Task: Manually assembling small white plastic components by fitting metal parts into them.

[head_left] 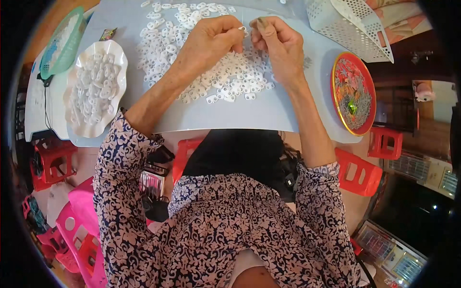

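Observation:
My left hand (211,41) pinches a small white plastic piece (243,30) between thumb and forefinger, above the far part of the table. Close beside it on the right, my right hand (282,45) is closed, thumb against curled fingers. Whatever its fingertips hold is too small to make out. Under and around both hands spreads a heap of white two-holed plastic pieces (211,81), lying loose on the pale table. To the right stands an oval red dish (334,91) with a gold rim, holding small grey metal parts and a green shiny item.
A white wavy-edged dish (122,72) full of similar white pieces stands at left. Behind it leans a green basket (72,41). A perforated pale basket (331,29) sits at the far right. Red stools (357,173) and a pink chair (72,235) stand around the table.

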Motion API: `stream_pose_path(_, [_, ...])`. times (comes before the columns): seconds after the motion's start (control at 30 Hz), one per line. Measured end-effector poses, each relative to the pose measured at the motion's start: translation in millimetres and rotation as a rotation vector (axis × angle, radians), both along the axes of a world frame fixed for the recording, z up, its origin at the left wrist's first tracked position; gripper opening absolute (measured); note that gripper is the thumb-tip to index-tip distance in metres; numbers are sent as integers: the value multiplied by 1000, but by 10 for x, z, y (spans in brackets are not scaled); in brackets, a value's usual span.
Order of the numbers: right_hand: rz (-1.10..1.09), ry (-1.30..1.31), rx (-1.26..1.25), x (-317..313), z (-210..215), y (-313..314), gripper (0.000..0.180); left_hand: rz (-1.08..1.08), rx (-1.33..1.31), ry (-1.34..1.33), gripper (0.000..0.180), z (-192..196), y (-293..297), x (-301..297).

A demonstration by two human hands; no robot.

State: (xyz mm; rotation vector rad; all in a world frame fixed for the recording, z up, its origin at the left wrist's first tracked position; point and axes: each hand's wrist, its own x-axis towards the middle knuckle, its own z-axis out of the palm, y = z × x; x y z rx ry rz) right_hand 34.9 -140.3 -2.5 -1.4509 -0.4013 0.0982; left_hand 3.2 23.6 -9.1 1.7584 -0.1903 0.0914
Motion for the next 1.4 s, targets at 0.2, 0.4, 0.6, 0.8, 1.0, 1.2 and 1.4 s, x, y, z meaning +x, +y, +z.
stream_pose_path(0.2, [10, -65, -101, 13, -31, -3, 19, -32, 0, -25, 17, 3, 11, -4])
stream_pose_path(0.4, [-29, -109, -113, 6, -48, -3, 19, -46, -2, -129, 18, -15, -30, 5])
stream_pose_path(0.6, [-81, -129, -140, -36, -31, 56, 18, -24, 29, -80, 20, -20, -14, 11])
stream_pose_path(0.8, [-7, -79, -91, -9, -32, 1, 14, -27, -57, -111, 22, -42, -4, 42])
stream_pose_path(1.0, [7, -27, -75, 10, -45, -16, 12, -17, 20, -116, 22, 8, 12, 20])
stream_pose_path(1.2, [-4, 114, 127, 60, -22, -42, 10, 178, 153, -231, 19, 128, 290, 154])
stream_pose_path(1.4, [13, 131, 206, 131, -92, -73, 11, -12, 611, -416, 12, 105, 242, 251])
